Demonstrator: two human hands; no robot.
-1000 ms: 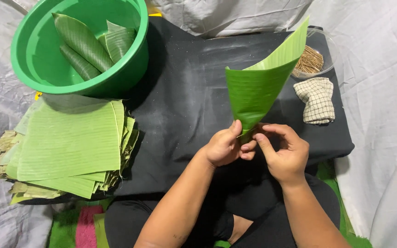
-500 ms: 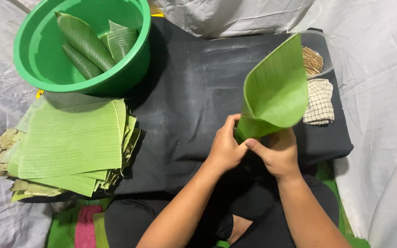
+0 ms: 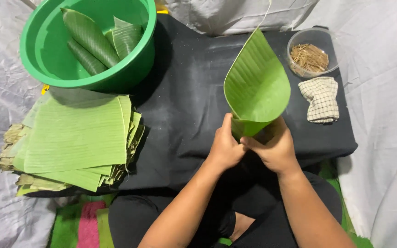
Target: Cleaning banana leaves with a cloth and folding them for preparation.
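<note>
1. The left hand (image 3: 226, 146) is closed around the lower left side of a banana leaf cone (image 3: 256, 87), with the thumb lying up along its edge.
2. The right hand (image 3: 275, 148) grips the lower right of the same cone, fingers wrapped about the narrow bottom.
3. The cone is held upright over the near edge of the black cloth (image 3: 184, 110), its wide mouth open upward and one pointed flap rising at the back.
4. To the right, well apart from the cone, a folded checked cloth (image 3: 321, 98) lies on the black cloth.
5. Just behind it stands a clear round bowl (image 3: 299, 39) holding a small heap of thin brown sticks (image 3: 309, 57).
6. At the far left a green basin (image 3: 37, 59) holds several rolled leaf cones (image 3: 90, 36), lying on their sides.
7. In front of the basin, a stack of flat banana leaf sheets (image 3: 76, 138) rests at the left edge of the black cloth.
</note>
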